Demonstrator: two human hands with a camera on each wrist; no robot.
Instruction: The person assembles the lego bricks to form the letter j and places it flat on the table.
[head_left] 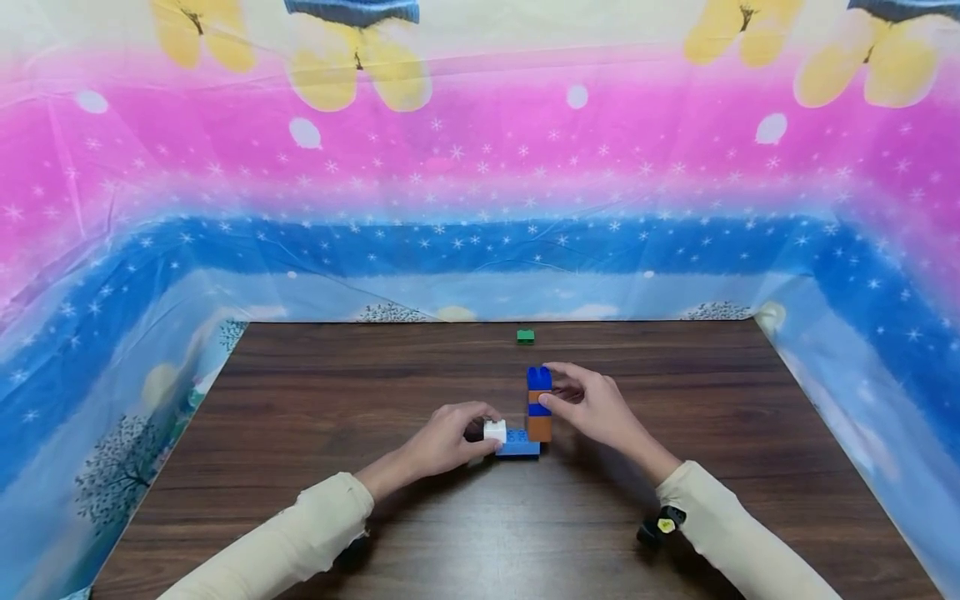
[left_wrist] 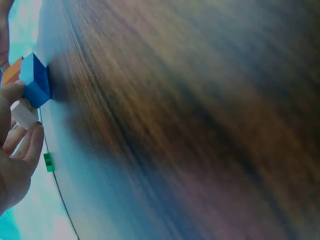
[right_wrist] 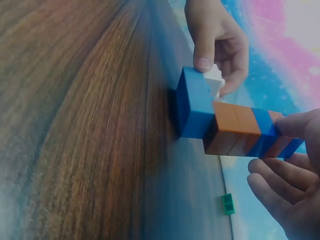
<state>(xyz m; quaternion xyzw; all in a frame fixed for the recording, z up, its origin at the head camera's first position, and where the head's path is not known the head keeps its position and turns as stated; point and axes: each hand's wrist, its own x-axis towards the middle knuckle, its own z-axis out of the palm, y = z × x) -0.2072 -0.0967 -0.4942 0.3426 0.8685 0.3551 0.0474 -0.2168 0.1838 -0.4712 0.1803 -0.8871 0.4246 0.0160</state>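
Note:
A light blue toy brick [head_left: 517, 448] lies on the table, and at its right end rises a stack of orange and dark blue bricks [head_left: 539, 427]. My right hand [head_left: 596, 406] holds the upper part of that stack between thumb and fingers, as the right wrist view also shows. At the other end of the light blue brick, my left hand [head_left: 450, 437] pinches a white brick [head_left: 495, 431]. In the right wrist view the white brick [right_wrist: 214, 79] sits against the light blue brick [right_wrist: 196, 102]; whether it is pressed fully down cannot be told.
A small green brick [head_left: 525, 337] lies near the back edge of the dark wooden table [head_left: 337, 358]. A printed cloth [head_left: 480, 242] with butterflies and snowflakes hangs around the back and sides.

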